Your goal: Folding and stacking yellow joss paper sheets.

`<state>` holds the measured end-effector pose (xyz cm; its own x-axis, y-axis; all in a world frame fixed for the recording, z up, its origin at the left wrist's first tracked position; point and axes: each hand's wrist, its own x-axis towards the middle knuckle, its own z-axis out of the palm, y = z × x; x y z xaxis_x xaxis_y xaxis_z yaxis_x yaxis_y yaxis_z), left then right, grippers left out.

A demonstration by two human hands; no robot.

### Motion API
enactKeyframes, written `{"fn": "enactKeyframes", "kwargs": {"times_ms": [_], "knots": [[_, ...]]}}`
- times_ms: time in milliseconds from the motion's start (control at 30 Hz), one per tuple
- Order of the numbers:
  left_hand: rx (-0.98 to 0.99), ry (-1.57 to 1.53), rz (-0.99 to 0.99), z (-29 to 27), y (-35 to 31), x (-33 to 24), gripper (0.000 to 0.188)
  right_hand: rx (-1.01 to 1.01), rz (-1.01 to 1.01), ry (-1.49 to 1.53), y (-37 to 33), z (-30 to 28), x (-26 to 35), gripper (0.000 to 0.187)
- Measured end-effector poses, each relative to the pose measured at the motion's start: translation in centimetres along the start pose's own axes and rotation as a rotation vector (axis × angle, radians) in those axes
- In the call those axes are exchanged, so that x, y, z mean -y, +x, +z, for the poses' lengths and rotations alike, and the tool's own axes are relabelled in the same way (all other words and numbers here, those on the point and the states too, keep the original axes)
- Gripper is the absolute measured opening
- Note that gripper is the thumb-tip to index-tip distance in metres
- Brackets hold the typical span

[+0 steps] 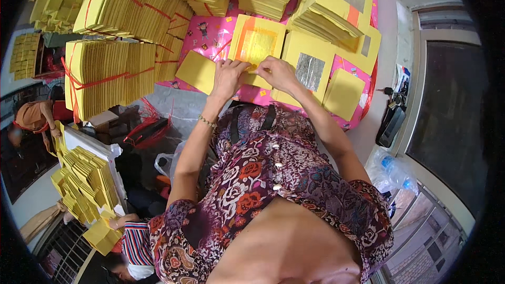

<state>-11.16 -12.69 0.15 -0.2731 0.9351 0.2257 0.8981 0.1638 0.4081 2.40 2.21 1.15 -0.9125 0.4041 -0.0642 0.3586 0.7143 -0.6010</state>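
A yellow paper sheet [268, 24] with an orange band and a shiny gold patch lies in front of me on the pink patterned tablecloth [210, 34]. My left hand [229, 78] is closed, its curled fingers gripping the near left edge of that sheet. Beside it, my right hand [279, 73] pinches the same near edge; its fingertips nearly meet the left ones, and the exact fold between them is hard to make out. Right of my hands lies a yellow sheet with a silver foil square [310, 68]. A plain yellow sheet [197, 71] lies left of my left hand.
Tall bundles of yellow paper [113, 76] tied with red string stand at the left, with more stacks [331, 5] at the back. Another plain yellow sheet [344, 93] lies near the table's right edge. At lower left, other people handle yellow paper piles [87, 179] on a white table.
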Motion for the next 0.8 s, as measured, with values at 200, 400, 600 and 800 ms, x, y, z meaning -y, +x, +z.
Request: {"fn": "enactKeyframes", "kwargs": {"times_ms": [200,400,600,800], "knots": [[-0.183,-0.102,0.050,-2.8,2.2,-0.4,0.018,-0.615,0.050,0.606,-0.9,-2.1,0.8,0.061],[-0.150,-1.058,-0.271,-4.4,2.4,-2.1,0.015,-0.307,0.273,1.250,-0.9,-1.0,-1.8,0.079],[-0.058,-1.535,-0.358,-5.8,1.9,-5.0,0.018,0.165,0.034,1.647,-1.3,-1.7,0.2,0.091],[-0.017,-0.796,-0.455,-6.6,1.1,-6.2,0.033,-0.056,0.141,1.465,-2.7,-2.1,2.1,0.068]]}}
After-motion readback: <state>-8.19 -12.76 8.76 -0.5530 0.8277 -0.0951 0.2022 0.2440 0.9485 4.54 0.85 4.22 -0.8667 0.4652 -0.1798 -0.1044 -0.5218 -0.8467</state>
